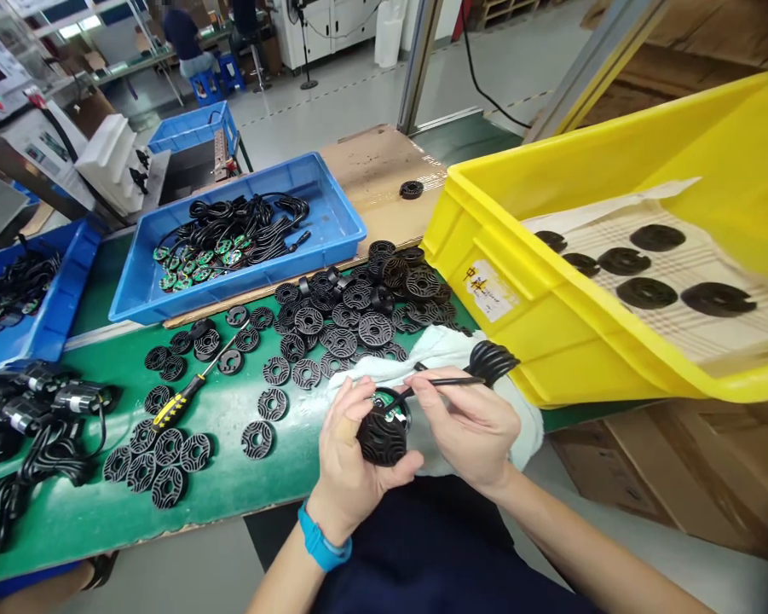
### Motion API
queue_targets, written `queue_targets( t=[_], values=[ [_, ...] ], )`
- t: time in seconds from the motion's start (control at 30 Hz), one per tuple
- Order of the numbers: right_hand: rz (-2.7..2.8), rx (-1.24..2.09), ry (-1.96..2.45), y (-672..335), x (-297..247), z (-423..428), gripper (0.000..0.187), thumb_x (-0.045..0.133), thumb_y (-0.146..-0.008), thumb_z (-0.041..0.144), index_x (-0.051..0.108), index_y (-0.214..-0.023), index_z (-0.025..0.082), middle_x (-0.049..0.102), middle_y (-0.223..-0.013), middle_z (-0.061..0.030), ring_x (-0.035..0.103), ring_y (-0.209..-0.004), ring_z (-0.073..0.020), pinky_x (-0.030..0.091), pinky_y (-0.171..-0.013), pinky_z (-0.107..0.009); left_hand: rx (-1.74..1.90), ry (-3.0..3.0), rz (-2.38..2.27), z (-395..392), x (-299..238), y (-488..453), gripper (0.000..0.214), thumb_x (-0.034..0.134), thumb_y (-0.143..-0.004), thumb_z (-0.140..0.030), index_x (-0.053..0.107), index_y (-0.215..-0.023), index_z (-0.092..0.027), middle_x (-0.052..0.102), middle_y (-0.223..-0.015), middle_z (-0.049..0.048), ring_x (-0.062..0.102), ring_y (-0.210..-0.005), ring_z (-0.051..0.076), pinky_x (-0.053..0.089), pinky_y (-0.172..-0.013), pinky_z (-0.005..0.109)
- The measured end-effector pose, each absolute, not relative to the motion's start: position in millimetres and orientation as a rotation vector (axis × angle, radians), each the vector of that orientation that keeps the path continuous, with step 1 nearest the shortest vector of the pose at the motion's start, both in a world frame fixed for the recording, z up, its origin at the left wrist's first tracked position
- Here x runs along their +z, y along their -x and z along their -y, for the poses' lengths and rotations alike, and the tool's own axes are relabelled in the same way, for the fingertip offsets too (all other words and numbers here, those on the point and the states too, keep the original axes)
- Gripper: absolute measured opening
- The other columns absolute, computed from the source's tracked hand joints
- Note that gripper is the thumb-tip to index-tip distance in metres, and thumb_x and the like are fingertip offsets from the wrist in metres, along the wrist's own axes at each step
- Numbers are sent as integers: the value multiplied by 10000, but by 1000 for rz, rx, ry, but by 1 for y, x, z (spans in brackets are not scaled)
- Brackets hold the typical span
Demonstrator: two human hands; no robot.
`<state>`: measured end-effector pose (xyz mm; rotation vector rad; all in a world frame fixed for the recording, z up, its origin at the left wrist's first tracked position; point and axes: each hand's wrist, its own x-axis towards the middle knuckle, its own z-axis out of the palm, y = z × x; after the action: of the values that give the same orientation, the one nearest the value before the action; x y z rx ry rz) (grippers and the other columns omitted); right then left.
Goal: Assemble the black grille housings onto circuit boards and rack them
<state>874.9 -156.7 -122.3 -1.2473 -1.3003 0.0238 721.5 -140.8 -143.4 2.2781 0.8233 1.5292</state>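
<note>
My left hand [343, 465] is wrapped round a round black plastic housing [382, 442] with a grooved face, held tilted above the bench's front edge. Inside its raised part a green circuit board [393, 407] shows. Between the thumb and fingers of my right hand [476, 426] is a black cable [453, 381], whose end reaches the board. The rest of that cable lies in a coil [493, 362] just behind the hand. A pale blue cloth [528, 419] is spread under and behind my hands. Whether the cable end is fixed to the board is hidden by my fingers.
Many grooved black discs [342, 341] lie on the green bench [230, 499], with a yellow-handled screwdriver [180, 401] among them. Behind stands a blue bin [332, 205] of cabled boards. A yellow crate [499, 222] with several black discs rises at the right. Black cabled units [31, 409] crowd the left.
</note>
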Motion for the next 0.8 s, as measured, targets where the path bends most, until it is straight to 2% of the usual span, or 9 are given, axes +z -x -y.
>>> queue_targets(
  t=[0.13,0.37,0.8],
  values=[
    [1311,44,1204,-873,-121,157,195,688,-891,113,775,-757,225,786,-724,-22,747,-622,-190,631,-583,-291,1284,-2484,-965,144,-117,-720,578,655,-951,-493,457,-1370,-146,718,-1194,195,702,-1197,316,527,-1089,622],
    [1336,36,1144,-874,-117,157,195,691,-879,66,749,-759,207,782,-729,-32,749,-639,-177,630,-599,-263,909,-2557,-1087,148,-98,-713,506,623,-983,-423,467,-1369,-136,654,-1358,240,640,-1297,335,614,-1001,524],
    [1344,38,1085,-875,-119,155,192,683,-875,23,739,-789,186,775,-748,-41,747,-671,-167,627,-624,-254,751,-2517,-1044,147,-93,-707,612,625,-985,-355,383,-1513,-159,564,-1491,215,561,-1391,308,554,-1094,506]
  ],
)
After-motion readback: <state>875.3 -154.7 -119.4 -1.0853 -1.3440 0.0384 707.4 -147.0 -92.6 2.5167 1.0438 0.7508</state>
